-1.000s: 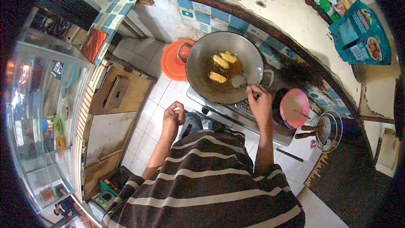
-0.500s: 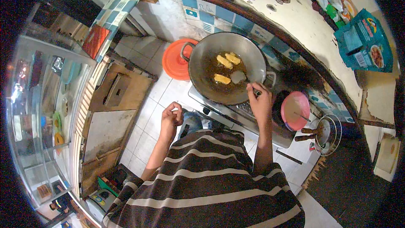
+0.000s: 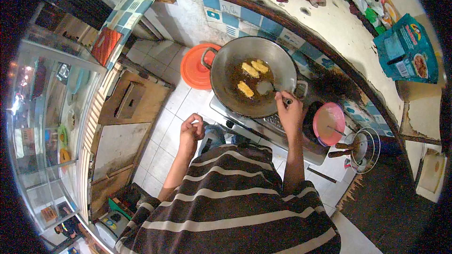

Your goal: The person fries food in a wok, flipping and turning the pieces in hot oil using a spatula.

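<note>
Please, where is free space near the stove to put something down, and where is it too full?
Bare white tiles lie behind the orange lid, toward the wall. More lie left of the stove, before the wok. It is crowded right of the right hand: the pink bowl and wire strainers stand close together.

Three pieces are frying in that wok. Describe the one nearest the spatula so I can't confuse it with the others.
Start at the wok on the stove. In its oil, the nearest piece lies alone, just left of the spatula in the right hand. The other two pieces sit side by side farther back.
</note>
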Tool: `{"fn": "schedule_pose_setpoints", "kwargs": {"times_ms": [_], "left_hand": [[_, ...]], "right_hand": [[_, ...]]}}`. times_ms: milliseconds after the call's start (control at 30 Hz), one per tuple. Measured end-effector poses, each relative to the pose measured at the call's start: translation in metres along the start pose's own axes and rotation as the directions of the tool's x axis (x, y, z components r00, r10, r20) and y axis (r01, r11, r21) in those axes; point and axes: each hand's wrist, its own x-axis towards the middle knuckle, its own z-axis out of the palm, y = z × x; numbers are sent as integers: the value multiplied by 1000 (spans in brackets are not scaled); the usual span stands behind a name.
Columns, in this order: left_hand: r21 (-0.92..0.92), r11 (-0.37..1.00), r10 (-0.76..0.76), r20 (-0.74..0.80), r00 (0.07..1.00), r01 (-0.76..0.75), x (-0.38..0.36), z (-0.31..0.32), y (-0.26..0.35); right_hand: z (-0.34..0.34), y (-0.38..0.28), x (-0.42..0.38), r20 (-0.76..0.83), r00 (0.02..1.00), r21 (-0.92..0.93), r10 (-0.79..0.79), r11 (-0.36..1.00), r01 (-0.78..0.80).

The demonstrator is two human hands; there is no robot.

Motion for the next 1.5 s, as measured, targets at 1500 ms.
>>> {"fn": "schedule_pose_setpoints", "kwargs": {"times_ms": [1500], "left_hand": [[-15, 999, 50, 68, 996, -49, 8, -1, 4]], "right_hand": [[10, 11, 4, -81, 996, 81, -36, 996, 43]]}}
